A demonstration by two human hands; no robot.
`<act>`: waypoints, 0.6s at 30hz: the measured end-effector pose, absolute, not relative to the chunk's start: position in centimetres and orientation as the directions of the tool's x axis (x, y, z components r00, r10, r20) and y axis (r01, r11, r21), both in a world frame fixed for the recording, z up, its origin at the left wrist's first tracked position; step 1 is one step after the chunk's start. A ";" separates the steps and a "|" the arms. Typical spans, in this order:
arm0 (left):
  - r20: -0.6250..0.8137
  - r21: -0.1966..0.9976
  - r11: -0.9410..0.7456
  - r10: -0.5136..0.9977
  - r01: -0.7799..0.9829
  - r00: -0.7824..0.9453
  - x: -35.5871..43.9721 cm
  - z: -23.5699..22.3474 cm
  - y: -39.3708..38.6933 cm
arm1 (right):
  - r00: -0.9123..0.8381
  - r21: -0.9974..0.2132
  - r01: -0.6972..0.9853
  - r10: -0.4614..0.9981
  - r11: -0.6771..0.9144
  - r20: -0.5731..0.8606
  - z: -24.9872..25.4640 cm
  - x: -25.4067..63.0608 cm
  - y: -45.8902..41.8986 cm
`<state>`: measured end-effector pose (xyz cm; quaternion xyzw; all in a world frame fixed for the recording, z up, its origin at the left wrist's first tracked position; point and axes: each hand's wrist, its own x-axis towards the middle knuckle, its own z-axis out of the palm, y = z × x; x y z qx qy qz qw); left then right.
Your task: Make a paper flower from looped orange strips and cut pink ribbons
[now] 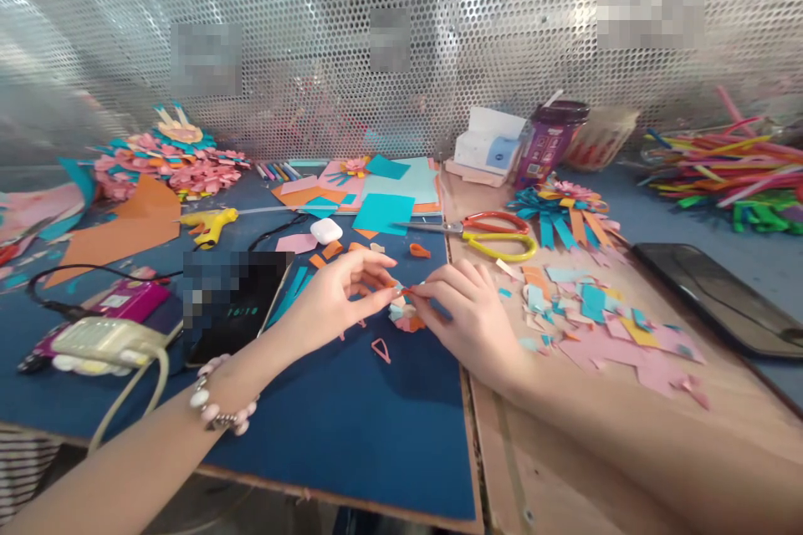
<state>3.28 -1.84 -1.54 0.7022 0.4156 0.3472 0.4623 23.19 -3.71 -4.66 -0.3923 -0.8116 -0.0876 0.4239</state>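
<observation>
My left hand (351,297) and my right hand (467,313) meet over the blue mat, fingertips pinched close together. A small orange paper strip (409,291) shows at the right fingertips. Whatever sits between the left thumb and fingers is too small to name. Just below the fingers lies a little cluster of pale blue, white and orange paper pieces (407,318), partly hidden by them. A pink folded paper loop (381,350) rests nearer me on the mat. Behind the hands are an orange paper loop (420,251) and a white rounded case (326,231).
Scissors (502,234) lie behind my right hand; paper scraps (595,318) and a phone (721,297) are rightward. At left are another phone (242,309), a yellow glue gun (210,226) and cables. A lidded cup (552,142) stands by the perforated metal wall (427,100).
</observation>
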 end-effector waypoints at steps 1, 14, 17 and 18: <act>0.091 0.938 -0.219 0.904 0.270 0.418 3.3 -1.6 -1.8 | -0.331 -0.196 0.710 0.567 0.676 0.755 -4.7 23.2 -3.7; 0.126 0.937 -0.237 0.914 0.256 0.385 3.2 -1.3 -1.7 | -0.328 -0.208 0.717 0.586 0.665 0.741 -4.8 23.1 -3.5; 0.117 0.932 -0.237 0.913 0.274 0.390 3.2 -1.3 -1.7 | -0.341 -0.204 0.711 0.583 0.673 0.738 -4.8 23.1 -3.4; 0.111 0.931 -0.233 0.914 0.281 0.391 3.2 -1.3 -1.7 | -0.344 -0.204 0.708 0.582 0.676 0.736 -4.8 23.1 -3.5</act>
